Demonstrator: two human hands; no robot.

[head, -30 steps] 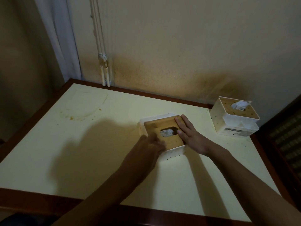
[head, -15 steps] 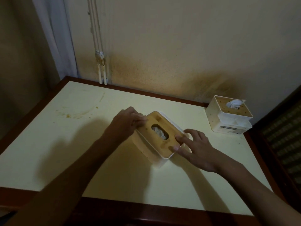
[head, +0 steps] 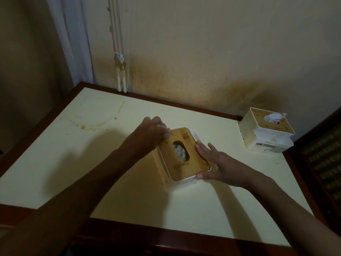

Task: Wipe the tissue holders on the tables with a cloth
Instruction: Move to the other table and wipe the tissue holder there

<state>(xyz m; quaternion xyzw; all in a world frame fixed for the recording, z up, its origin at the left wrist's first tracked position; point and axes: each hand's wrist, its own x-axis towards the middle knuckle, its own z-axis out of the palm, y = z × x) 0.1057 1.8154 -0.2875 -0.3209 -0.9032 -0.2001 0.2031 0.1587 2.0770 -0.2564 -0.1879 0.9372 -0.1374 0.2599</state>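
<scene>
Left hand [head: 151, 133] pressed a barely visible cloth [head: 167, 130] against the tissue holder [head: 181, 154] mid-surface [head: 203, 209]; right hand [head: 219, 166], fingers flat, braced it. Firm bracing should prevent sliding.

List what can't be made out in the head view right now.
- Cloth: barely a pale bit under the left hand; fingers cover it.
- Left hand's grip: seen from the back, finger positions hidden.
- Tissue holder far side: blocked by its wooden lid.
- Label on second holder: too small to read.
- Right hand: flat, fingers straight.
</scene>
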